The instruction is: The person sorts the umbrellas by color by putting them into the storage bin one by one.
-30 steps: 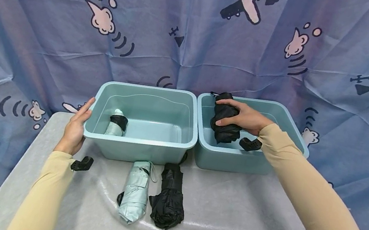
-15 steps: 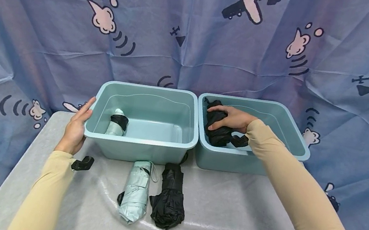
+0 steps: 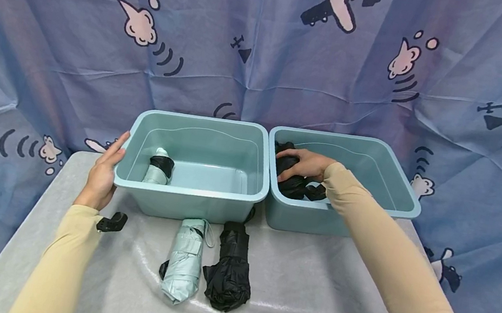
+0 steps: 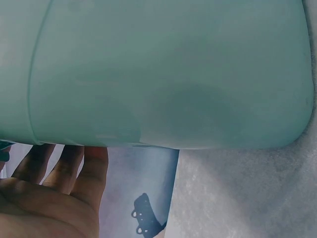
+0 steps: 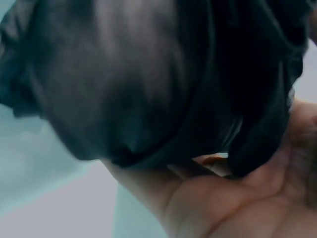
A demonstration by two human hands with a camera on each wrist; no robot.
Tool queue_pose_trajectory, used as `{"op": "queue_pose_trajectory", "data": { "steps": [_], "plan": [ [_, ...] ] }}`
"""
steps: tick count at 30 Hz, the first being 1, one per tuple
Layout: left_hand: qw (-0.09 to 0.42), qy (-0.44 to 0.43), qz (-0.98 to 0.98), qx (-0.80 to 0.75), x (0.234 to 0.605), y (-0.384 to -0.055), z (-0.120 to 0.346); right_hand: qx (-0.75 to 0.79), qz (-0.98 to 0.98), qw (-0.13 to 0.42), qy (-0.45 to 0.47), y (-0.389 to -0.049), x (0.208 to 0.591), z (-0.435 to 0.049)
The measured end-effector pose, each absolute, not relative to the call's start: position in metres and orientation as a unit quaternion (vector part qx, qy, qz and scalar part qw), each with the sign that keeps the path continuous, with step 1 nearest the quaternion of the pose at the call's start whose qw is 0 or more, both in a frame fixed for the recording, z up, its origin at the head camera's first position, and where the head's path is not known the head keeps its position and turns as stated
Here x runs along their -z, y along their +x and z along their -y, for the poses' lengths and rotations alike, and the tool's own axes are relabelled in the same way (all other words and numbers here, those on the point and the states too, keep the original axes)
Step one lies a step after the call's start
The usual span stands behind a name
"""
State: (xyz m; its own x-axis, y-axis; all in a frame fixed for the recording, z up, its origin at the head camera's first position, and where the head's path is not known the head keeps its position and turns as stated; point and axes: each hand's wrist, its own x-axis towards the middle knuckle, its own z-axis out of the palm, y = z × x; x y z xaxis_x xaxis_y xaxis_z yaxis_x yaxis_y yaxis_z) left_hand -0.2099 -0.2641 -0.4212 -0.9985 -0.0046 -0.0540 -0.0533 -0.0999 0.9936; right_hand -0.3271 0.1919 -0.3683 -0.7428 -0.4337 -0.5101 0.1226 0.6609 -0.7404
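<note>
My right hand [image 3: 307, 165] reaches into the left end of the right-hand plastic bin [image 3: 309, 221] and grips a folded black umbrella [image 5: 124, 84]. In the right wrist view the black fabric lies across the palm and fingers. My left hand [image 3: 101, 176], fingers extended, rests against the left side of the other bin [image 3: 193, 207]. The left wrist view shows those fingers [image 4: 91, 173] reaching the bin wall, their tips hidden behind it. Inside this left bin lies a folded pale mint umbrella [image 3: 156, 175] with a black band.
In front of the left bin, a folded mint umbrella [image 3: 184, 266] and a folded black umbrella [image 3: 229, 279] lie side by side on the grey-covered table [image 3: 307, 302]. A blue patterned curtain [image 3: 212, 24] hangs directly behind the bins.
My right hand has moved left and down, carrying the black umbrella deeper into the left end of the right bin. My left hand has stayed in place.
</note>
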Motion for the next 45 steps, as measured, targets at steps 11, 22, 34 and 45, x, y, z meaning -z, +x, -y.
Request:
{"op": "queue_pose_trajectory", "data": {
  "steps": [11,22,34,45],
  "plan": [
    [0.017,-0.03,-0.667,-0.744,0.422,-0.21,0.263,0.423,-0.83,0.353,-0.08,-0.328,0.378,-0.187],
    [0.017,-0.029,-0.664,-0.747,0.423,-0.21,0.262,0.448,-0.817,0.359,-0.06,-0.324,0.385,-0.189],
    [0.015,-0.024,-0.67,-0.741,0.422,-0.209,0.262,0.447,-0.818,0.353,-0.078,-0.324,0.385,-0.193],
    [0.013,-0.019,-0.655,-0.755,0.423,-0.209,0.263,0.448,-0.815,0.358,-0.083,-0.325,0.387,-0.195]
  ]
}}
